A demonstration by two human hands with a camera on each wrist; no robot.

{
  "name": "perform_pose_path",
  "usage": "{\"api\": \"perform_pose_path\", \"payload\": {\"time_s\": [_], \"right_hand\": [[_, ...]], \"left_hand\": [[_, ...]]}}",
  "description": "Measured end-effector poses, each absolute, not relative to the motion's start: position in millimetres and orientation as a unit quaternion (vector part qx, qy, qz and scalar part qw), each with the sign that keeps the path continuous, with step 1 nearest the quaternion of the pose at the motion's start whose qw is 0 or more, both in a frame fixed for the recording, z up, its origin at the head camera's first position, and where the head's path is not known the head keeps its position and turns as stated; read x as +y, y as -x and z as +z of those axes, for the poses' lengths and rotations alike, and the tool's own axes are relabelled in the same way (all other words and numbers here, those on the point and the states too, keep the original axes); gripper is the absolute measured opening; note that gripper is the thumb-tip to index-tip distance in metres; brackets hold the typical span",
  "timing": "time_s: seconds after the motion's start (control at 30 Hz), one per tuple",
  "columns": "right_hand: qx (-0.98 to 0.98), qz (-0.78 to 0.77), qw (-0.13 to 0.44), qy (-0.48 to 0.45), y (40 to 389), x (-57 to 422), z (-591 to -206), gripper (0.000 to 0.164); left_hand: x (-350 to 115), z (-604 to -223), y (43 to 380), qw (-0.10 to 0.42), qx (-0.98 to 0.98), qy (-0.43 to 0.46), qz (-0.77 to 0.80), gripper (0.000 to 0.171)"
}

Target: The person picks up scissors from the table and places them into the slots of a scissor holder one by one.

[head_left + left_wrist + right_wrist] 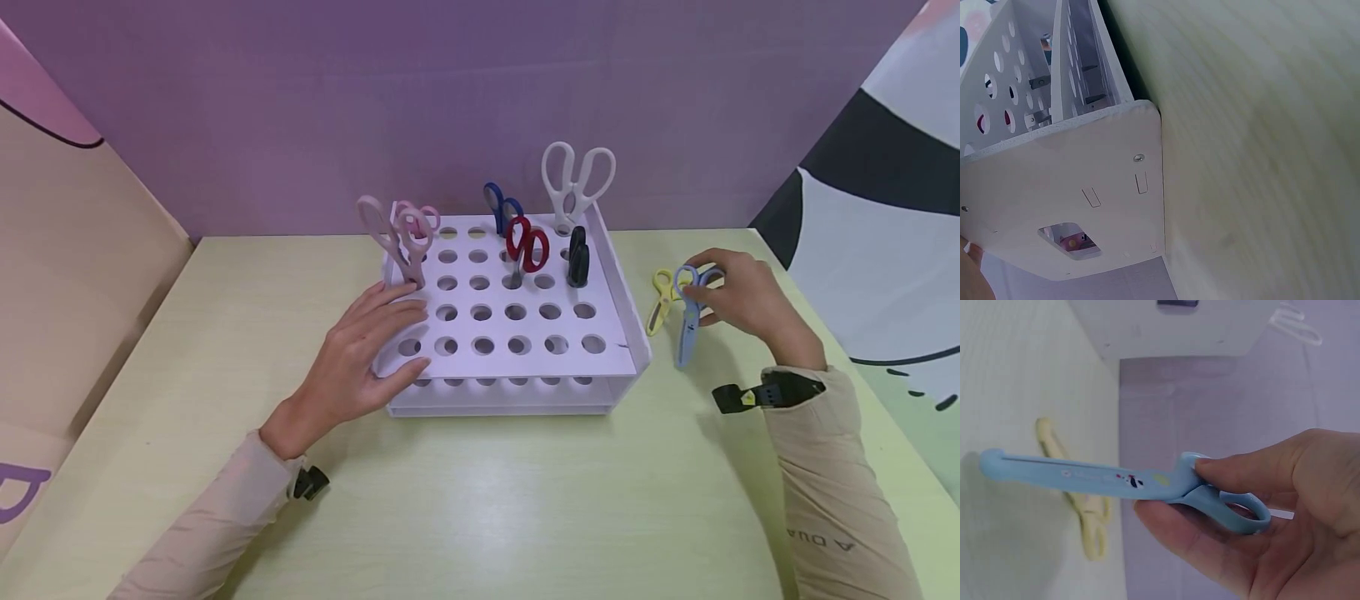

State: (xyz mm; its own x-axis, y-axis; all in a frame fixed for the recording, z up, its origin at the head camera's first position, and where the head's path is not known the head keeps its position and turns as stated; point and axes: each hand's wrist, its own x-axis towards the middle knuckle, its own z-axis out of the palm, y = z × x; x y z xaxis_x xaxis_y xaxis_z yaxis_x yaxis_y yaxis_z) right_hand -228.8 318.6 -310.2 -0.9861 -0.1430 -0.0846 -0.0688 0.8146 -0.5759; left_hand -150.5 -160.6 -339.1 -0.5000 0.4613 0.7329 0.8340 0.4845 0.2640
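Note:
My right hand (742, 296) pinches light blue scissors (687, 333) by the handles, thumb on one side and fingers on the other. In the right wrist view their blunt, closed blade (1085, 478) points left. Yellow scissors (657, 317) lie on the table just behind them. My left hand (345, 367) rests at the left front edge of a white rack (502, 365) with rows of round holes, its fingers extended along the top. Near those fingertips, pale pink scissors (408, 258) stand in a hole.
Elsewhere in the rack stand white scissors (573, 187), blue scissors (497, 208), red scissors (517, 242), black scissors (577, 258) and smaller pink scissors (433, 218). Its side panel (1085, 169) has a cut-out. A purple wall (480, 100) rises behind the table.

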Motion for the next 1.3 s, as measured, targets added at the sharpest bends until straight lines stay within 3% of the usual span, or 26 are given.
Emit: {"api": "perform_pose_path", "payload": {"time_s": [0.8,1.3], "right_hand": [[0.946,-0.307,-0.046,0.096,198,285,-266,0.042],[0.910,-0.340,-0.175,0.161,169,260,-237,0.041]], "left_hand": [[-160,-341,150,0.306,-0.804,0.402,-0.313,0.052],[-161,-339,151,0.304,-0.802,0.407,-0.313,0.052]]}}
